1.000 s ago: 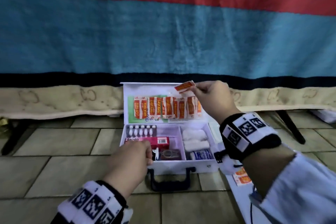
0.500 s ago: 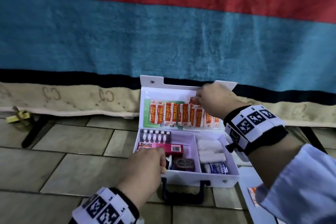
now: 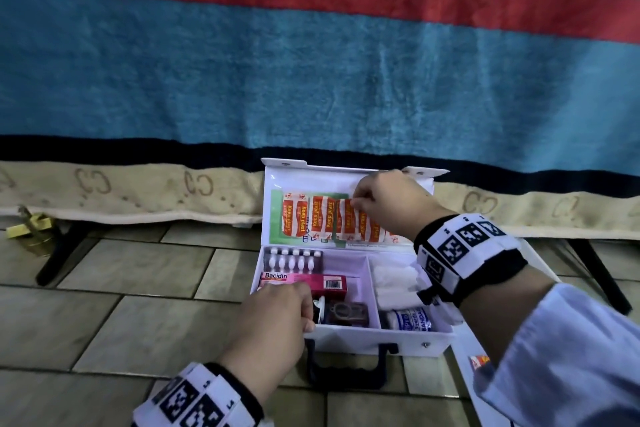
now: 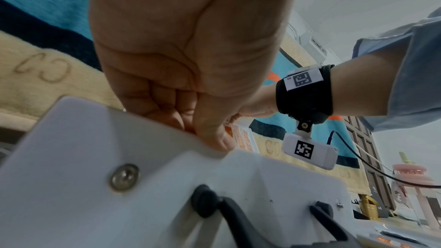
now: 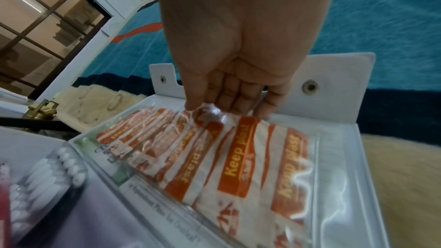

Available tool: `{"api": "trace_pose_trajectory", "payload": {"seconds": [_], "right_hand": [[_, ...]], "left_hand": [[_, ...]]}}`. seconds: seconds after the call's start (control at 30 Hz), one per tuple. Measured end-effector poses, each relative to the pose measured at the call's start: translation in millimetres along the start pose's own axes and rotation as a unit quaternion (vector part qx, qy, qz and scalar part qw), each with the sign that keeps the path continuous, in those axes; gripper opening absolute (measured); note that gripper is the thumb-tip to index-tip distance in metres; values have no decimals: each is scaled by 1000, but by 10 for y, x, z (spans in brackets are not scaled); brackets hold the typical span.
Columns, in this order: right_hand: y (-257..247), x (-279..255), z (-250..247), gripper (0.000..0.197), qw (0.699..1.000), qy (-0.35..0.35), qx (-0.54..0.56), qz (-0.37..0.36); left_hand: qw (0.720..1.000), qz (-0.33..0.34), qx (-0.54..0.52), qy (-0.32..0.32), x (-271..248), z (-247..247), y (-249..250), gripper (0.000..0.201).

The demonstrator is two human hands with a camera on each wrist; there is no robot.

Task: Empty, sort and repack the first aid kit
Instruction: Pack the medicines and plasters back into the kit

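**First aid kit open on the tiles, both my hands on it**

The first aid kit (image 3: 377, 340), a white plastic case with a black carry handle (image 3: 346, 369), sits open on the grey tiled floor (image 3: 121, 288), its lid (image 3: 304, 177) standing upright against a blue blanket with a red stripe (image 3: 311, 62).

My left hand (image 3: 277, 319) grips the front rim of the case at its left side; from the left wrist camera I see the fingers (image 4: 167, 101) curled and the thumb pressed on the white edge.

My right hand (image 3: 388, 199) is up at the lid, fingertips (image 5: 229, 105) pinching the top edge of the clear plastic sleeve holding the orange-and-white "Keep plast" plaster strips (image 3: 325, 218). The strips lie in a row across the inside of the lid.

In the left compartment I see a blister pack of white tablets (image 3: 292, 260), a pink "Bacidin" box (image 3: 311, 282) and a small dark item (image 3: 346, 312) that I cannot identify. The right compartment holds white cotton rolls (image 3: 394, 277) and a blue-and-white bandage roll (image 3: 410, 319).

A brass padlock (image 3: 29, 229) lies on the floor, well to the left.
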State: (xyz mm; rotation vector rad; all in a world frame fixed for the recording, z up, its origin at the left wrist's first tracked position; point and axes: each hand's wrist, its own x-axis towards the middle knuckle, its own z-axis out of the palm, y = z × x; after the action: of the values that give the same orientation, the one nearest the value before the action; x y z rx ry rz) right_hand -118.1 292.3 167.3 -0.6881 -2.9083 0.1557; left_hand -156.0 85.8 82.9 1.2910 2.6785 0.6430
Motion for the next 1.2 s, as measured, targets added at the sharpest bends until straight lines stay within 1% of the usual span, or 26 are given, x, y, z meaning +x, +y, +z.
{"api": "trace_pose_trajectory", "payload": {"seconds": [0.3,0.37,0.43,0.47,0.57,0.6,0.63,0.7,0.73,0.77,0.8,0.83,0.87,0.9,0.93,0.97,1.0,1.03,1.07,1.13,1.2], "right_hand": [[-52,-25,55,27,996,25,-82,10],[-29,-73,15,28,998,34,-54,6],[30,-147,-60,33,999,48,7,-2],[67,-199,-108,32,997,62,34,-9],[225,-425,-282,16,985,134,107,-29],[298,-517,-332,12,980,156,123,-23],[403,-641,-366,9,976,171,135,-2],[641,-882,-402,6,971,175,147,64],[766,-1012,-393,6,973,156,137,101],[872,-1131,-366,7,978,116,112,135],[959,-1246,-321,7,983,50,72,163],[1037,-1347,-236,8,982,-35,25,183],[1093,-1440,-133,15,972,-126,-20,196],[1148,-1518,4,26,955,-207,-57,205],[1182,-1581,134,37,938,-261,-75,213],[1197,-1635,248,46,927,-290,-79,224],[1212,-1679,356,52,922,-299,-76,233],[1225,-1718,454,55,924,-290,-61,243],[1230,-1751,531,55,930,-266,-47,250],[1170,-1805,587,46,939,-222,-32,260],[1123,-1816,613,38,939,-215,-24,267]], "left_hand": [[1000,-11,-12,0,-1,-24,10,30],[1000,-16,-11,-4,4,-25,13,32],[1000,-23,-12,-10,13,-24,15,33],[999,-28,-12,-12,15,-26,16,33],[999,-39,-9,-6,11,-41,28,31],[999,-42,-9,-5,14,-48,24,31],[999,-42,-6,-8,10,-42,30,31],[999,-48,-3,-8,8,-39,26,32],[999,-50,-1,-9,4,-36,34,32],[999,-51,1,-8,0,-34,41,31],[999,-52,3,-9,-7,-38,52,31],[999,-53,2,-11,-10,-44,65,30],[998,-55,1,-14,-13,-55,77,30],[998,-56,0,-17,-13,-60,83,30],[998,-57,0,-19,-11,-66,86,30],[998,-56,-1,-22,-12,-64,86,30],[998,-55,-2,-24,-16,-62,91,29],[998,-56,-3,-25,-23,-60,95,28],[998,-57,-5,-24,-33,-62,104,28],[998,-59,-6,-20,-50,-65,114,28],[998,-59,-2,-18,-64,-69,120,28]]}}
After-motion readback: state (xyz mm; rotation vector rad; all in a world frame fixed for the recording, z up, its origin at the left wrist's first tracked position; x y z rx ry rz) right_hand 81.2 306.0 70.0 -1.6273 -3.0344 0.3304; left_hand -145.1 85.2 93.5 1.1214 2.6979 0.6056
